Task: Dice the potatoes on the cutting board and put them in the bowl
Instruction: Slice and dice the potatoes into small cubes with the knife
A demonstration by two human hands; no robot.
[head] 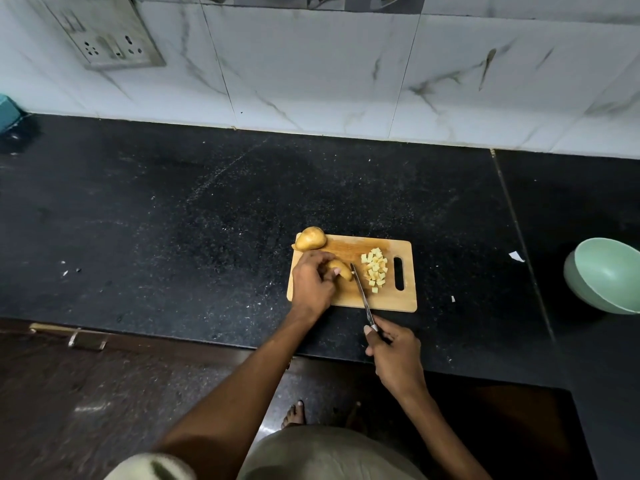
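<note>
Basically: black stone counter (173, 209) fills mid-frame, marbled tile wall above it, switch plate (104, 36) upper left.

Green bowl (606, 275) at right edge, well apart from the board, looks empty; light-looking, likely slides if bumped, so tip or carry dice over rather than toss.

Wooden cutting board (346, 299) centre frame, handle slot on its right end. No visible anti-slip under it; judge it may skate on polished stone.

Whole potato (310, 239) on the board's upper-left corner, overhanging the edge. Round, firm, will roll; needs a flat cut face down first.

Left hand (311, 282) curls over the part-cut potato (341, 269), fingers gripping its top. Wet cut starch probably slippery; hold well back from the blade.

Right hand (394, 351) is wrapped around the knife (362, 294) handle, blade tip just beside the cut face.

Diced pieces (375, 269) piled right of blade, near slot. Small, stiff, scatter easily.

No readable brands, labels or text anywhere.
</note>
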